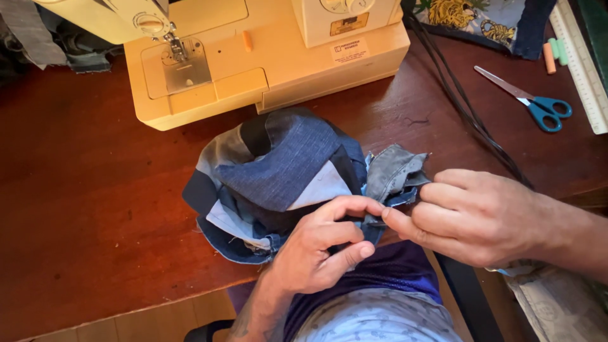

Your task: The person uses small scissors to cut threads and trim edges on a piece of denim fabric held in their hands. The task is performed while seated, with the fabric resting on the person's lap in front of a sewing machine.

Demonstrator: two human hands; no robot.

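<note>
Patchwork of denim pieces (278, 177), in dark blue, mid blue, grey and pale panels, bunched in a loose mound near the front edge of the dark wooden surface (82, 209), just in front of the cream sewing machine (266, 57). The left hand (320, 244) is curled nearly closed, thumb and forefinger pinching a fold at the mound's right side; the right hand (472, 215) is likewise nearly closed, its fingertips nipping the same grey seam edge (392, 177), so that both hands meet almost touching. The cloth appears soft, light and limp, though thick where seams stack, and probably not slippery; raw edges with stray threads suggest it may fray if tugged. A hold on the layered seam edge seems firmest. Blue-handled scissors (535, 104), a ruler (579, 63) and black cables (462, 101) lie toward the far right corner.
</note>
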